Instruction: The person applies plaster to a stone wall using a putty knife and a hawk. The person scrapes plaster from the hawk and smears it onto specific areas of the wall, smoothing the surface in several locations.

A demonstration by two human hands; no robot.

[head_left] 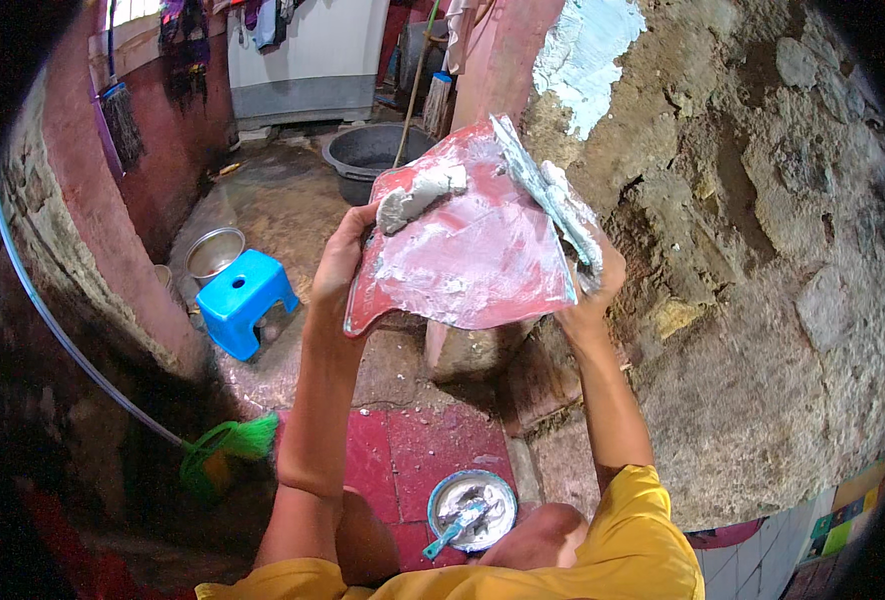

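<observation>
My left hand (pixel 348 245) grips the left edge of a red board (pixel 463 255) smeared with white paste, a thick lump of paste (pixel 413 200) near its top left. My right hand (pixel 603 280) holds a long, paste-covered spreader (pixel 538 190) tilted along the board's right side. Below, between my knees, a bowl of white paste (pixel 493 525) with a teal putty knife (pixel 453 530) in it stands on red tiles (pixel 373 450).
A rough wall (pixel 763 250) with a white-plastered patch (pixel 578 55) rises at right. A blue stool (pixel 248 300), steel bowl (pixel 213 250), large dark tub (pixel 373 140), green broom (pixel 233 445), hose (pixel 73 340) and hanging mops (pixel 123 120) are around the floor and left wall.
</observation>
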